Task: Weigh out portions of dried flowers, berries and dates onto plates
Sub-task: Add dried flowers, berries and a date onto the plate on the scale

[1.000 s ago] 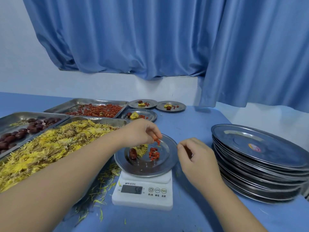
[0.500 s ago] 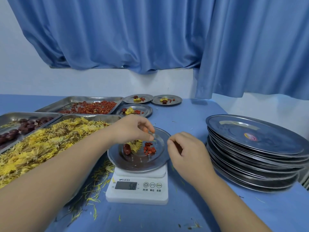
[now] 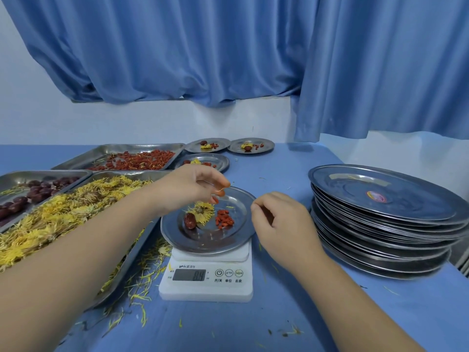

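A round steel plate [image 3: 236,237] sits on a white digital scale [image 3: 206,278]. On the plate lie one dark red date [image 3: 189,220], a yellow dried flower [image 3: 203,212] and a small heap of red berries [image 3: 224,219]. My left hand [image 3: 195,188] hovers over the plate's far left rim, its fingertips pinching a few red berries [image 3: 220,193]. My right hand [image 3: 279,224] hangs beside the plate's right rim with fingers loosely curled and nothing in them.
Left of the scale stand trays of yellow flowers [image 3: 63,214], dates [image 3: 35,190] and red berries [image 3: 137,161]. Three filled plates [image 3: 223,161] sit at the back. A tall stack of steel plates [image 3: 385,219] stands on the right. Loose petals [image 3: 137,298] litter the blue table.
My left hand dropped some berries, so the heap on the plate grew. It still pinches a few above the rim. The camera tilted up. My right hand barely moved.
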Available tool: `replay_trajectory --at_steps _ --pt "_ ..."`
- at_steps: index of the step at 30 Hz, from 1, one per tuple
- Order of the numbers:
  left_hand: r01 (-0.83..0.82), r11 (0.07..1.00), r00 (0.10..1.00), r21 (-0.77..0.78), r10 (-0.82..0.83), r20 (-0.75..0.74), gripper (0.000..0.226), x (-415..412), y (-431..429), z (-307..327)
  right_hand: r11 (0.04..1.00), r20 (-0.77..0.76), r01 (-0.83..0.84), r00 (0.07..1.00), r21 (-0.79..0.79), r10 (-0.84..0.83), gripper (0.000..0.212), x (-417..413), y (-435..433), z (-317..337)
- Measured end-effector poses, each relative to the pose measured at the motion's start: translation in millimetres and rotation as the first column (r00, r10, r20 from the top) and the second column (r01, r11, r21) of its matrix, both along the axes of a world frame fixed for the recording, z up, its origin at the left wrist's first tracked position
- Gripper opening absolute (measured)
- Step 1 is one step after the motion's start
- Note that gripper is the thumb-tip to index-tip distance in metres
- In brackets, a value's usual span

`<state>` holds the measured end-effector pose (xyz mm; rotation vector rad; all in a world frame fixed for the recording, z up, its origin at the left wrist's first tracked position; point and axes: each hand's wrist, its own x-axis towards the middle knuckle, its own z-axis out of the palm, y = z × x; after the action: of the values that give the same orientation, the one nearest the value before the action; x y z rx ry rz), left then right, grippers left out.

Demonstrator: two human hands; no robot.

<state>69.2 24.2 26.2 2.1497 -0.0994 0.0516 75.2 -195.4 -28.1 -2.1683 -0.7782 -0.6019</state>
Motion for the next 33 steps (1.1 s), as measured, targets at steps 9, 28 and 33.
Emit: replay_trajectory --at_steps 9,28,33 --pt "-0.086 0.977 0.992 0.197 0.065 0.108 0.019 -3.7 -12.6 -5.3 1.0 0.017 0.003 1.0 0.009 -0.004 0.016 1.6 0.0 -1.2" --pt "-0.161 0.958 0.965 0.237 0.103 0.24 0.017 -54.9 4.8 -21.5 1.0 0.015 0.0 1.0 0.012 0.0 0.017 4.6 -0.9 -5.4" --pt "-0.241 0.97 0.933 0.037 0.221 0.284 0.014 -62.5 8.8 -30.7 1.0 0.046 -0.01 0.999 0.025 0.009 0.019 4.5 1.1 -7.8"
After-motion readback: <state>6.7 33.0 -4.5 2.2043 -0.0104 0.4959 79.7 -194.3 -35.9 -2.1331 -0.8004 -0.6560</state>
